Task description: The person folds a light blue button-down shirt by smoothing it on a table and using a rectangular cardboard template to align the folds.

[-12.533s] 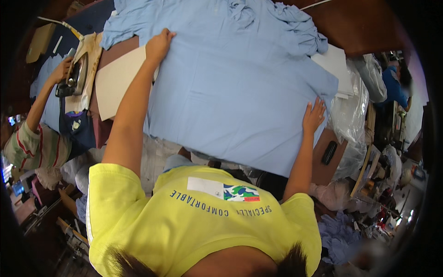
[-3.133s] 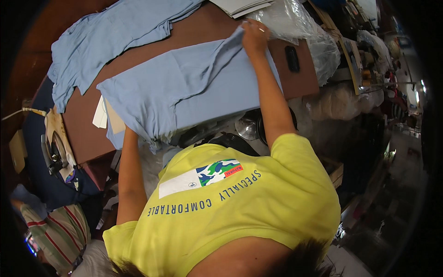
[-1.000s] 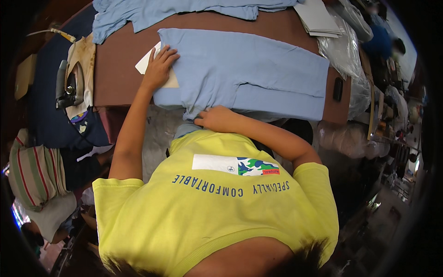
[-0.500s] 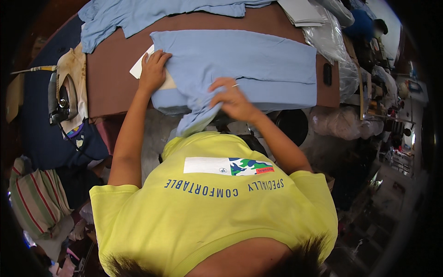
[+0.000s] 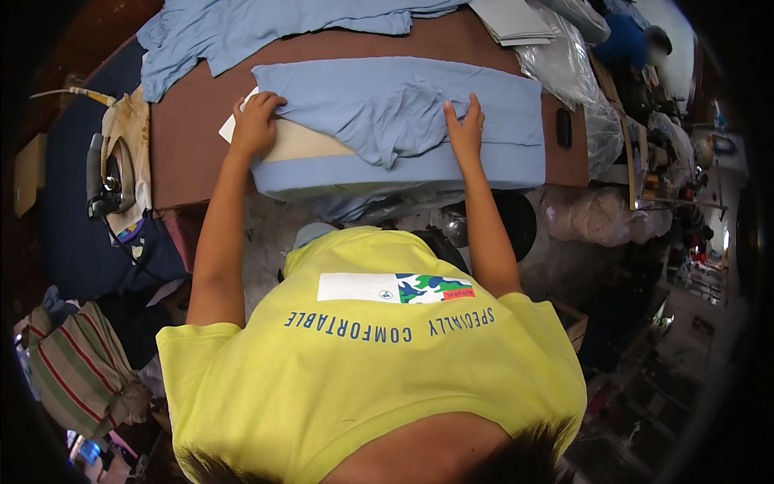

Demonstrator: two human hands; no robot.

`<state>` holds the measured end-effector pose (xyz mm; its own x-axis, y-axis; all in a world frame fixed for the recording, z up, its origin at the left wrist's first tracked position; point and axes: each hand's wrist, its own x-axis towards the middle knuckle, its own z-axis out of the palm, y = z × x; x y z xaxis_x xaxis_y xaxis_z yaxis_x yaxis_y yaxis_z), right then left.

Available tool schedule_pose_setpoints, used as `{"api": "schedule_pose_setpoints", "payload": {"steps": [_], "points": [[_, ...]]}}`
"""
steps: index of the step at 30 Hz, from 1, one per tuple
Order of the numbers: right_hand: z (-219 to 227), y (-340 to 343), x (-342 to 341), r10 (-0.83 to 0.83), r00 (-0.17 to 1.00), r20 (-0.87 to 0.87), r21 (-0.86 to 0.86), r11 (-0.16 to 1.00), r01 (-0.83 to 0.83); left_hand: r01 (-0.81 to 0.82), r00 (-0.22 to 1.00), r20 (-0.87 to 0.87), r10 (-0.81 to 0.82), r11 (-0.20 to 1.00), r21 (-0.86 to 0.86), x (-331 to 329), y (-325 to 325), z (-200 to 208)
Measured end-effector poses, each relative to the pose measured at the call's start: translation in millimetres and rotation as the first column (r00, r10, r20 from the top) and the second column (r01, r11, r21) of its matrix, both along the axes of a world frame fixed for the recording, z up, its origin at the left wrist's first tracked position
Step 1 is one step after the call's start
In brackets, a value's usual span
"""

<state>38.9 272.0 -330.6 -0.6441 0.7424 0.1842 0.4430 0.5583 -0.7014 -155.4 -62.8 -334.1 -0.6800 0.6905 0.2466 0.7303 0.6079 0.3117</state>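
A light blue shirt (image 5: 363, 81) lies folded lengthwise on the table, with one crumpled part (image 5: 395, 125) bunched over its middle. Under its left end sits a pale folding board (image 5: 302, 143), whose white corner pokes out past the cloth. My left hand (image 5: 256, 125) is at that end, its bent fingers gripping the edge of the shirt over the board. Just right of the bunched cloth, my right hand (image 5: 465, 133) has its thumb and fingers apart, with nothing between them. The front part of the shirt hangs at the table's near edge.
An iron (image 5: 113, 177) stands on a scorched cloth at the left. Another blue garment (image 5: 274, 28) lies along the back. White sheets (image 5: 512, 20) and clear plastic bags (image 5: 556, 68) are at the back right, and a small black object (image 5: 563, 127) lies by the shirt's right end.
My right hand has let go of the bunched cloth and moved right, its fingers now spread. The cloth has gone from the near edge onto the shirt's middle, baring more board. My left hand stays put.
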Motion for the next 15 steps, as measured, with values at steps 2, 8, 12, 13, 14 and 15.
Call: {"api": "schedule_pose_setpoints", "payload": {"steps": [2,8,12,13,14,15], "points": [[-3.3,16.6,-16.6,0.007,0.981,0.194,0.119,0.992,-0.030,-0.020,1.000,0.007,0.020,0.999,-0.043,-4.0,5.4,1.4],[23.2,72.2,-23.2,0.063,0.986,0.155,0.275,0.956,-0.104,-0.070,0.995,-0.082,0.060,0.990,-0.121,-7.4,20.0,-0.2],[62.4,80.1,-6.3,-0.022,0.995,0.096,0.315,0.949,-0.009,-0.109,0.971,-0.215,0.103,0.994,-0.017,-0.2,18.3,-12.8],[58.5,84.8,-3.3,-0.041,0.979,0.198,0.323,0.946,-0.026,-0.114,0.966,-0.237,0.107,0.993,-0.014,-1.1,21.3,-13.4],[48.9,91.1,-0.6,-0.061,0.952,0.300,0.329,0.943,-0.043,-0.117,0.960,-0.257,0.111,0.993,-0.010,-0.6,25.1,-13.3],[37.0,97.2,2.0,-0.082,0.914,0.398,0.334,0.941,-0.061,-0.132,0.959,-0.256,0.120,0.991,-0.029,-0.6,27.1,-12.5]]}}
